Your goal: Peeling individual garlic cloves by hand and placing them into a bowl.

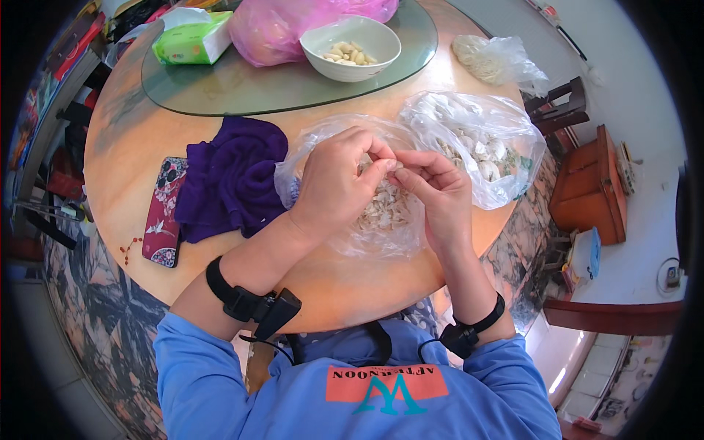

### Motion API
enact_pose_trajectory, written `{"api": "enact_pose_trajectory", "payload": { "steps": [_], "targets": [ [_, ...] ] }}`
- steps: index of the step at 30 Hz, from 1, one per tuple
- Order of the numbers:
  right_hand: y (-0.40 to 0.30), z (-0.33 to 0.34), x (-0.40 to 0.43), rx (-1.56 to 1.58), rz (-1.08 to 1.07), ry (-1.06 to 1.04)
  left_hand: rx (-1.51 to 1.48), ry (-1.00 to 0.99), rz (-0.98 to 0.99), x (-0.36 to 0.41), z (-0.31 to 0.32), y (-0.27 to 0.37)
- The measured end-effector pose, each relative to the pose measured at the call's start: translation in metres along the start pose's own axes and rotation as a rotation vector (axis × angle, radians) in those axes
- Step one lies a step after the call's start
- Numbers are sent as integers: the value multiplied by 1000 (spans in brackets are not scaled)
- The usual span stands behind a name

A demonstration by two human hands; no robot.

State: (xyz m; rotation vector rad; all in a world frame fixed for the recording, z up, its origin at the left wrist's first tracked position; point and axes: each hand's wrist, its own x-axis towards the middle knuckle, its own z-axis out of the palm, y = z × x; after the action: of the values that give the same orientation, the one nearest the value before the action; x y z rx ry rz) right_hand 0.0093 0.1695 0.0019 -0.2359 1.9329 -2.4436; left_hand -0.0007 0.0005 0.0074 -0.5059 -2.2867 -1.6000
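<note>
Over a clear plastic bag point(379, 250) full of loose garlic skins point(388, 212), my two hands meet fingertip to fingertip. Between the thumb and forefinger of my left hand point(338, 179) is a garlic clove point(397, 165), mostly covered by the fingers. My right hand point(440, 190) pinches the same clove from the other side. To the right lies a second clear bag with garlic bulbs point(487, 157) in it. Farther off, a white bowl point(352, 70) holds several peeled garlic cloves point(349, 53).
The round table point(308, 300) carries a glass turntable point(247, 91) with a green tissue pack point(190, 39) and a pink plastic bag point(269, 33). A purple cloth point(234, 176), a patterned phone point(165, 214) and a beaded string point(128, 250) lie left. Another plastic bag point(492, 60) sits back right.
</note>
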Motion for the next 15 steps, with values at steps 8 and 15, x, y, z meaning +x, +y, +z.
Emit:
{"api": "enact_pose_trajectory", "payload": {
  "steps": [8, 15],
  "targets": [
    [-4, -3, 1, 36, 48, 12, -58, 25, -48, 0, 3, -12],
    [-4, -6, 3, 37, 32, 30, -101, 30, 139, 2, 4, -8]
  ]
}}
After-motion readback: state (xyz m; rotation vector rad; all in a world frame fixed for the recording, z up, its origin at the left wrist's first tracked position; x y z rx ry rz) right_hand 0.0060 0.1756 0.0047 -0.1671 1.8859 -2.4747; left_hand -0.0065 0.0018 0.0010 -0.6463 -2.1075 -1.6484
